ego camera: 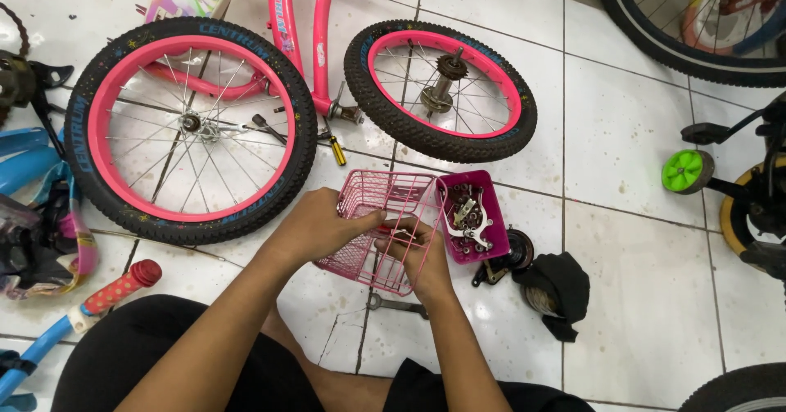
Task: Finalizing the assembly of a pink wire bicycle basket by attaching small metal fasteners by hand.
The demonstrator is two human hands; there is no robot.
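Observation:
A pink wire basket (391, 195) sits tilted on the white tiled floor in front of me. My left hand (321, 226) grips its near left rim, thumb across the wires. My right hand (419, 248) rests inside the basket's right side, fingers curled around something small and red that I cannot make out. Just to the right, touching the basket, a magenta tray (492, 248) holds metal brake parts and bolts.
A large pink-rimmed wheel (190, 130) lies at left, a smaller one (440, 90) at centre back, with a pink frame (301, 27) between. A spanner (395, 303) lies by my right wrist. A black cloth (561, 289), a green training wheel (686, 171) and other bicycles stand to the right.

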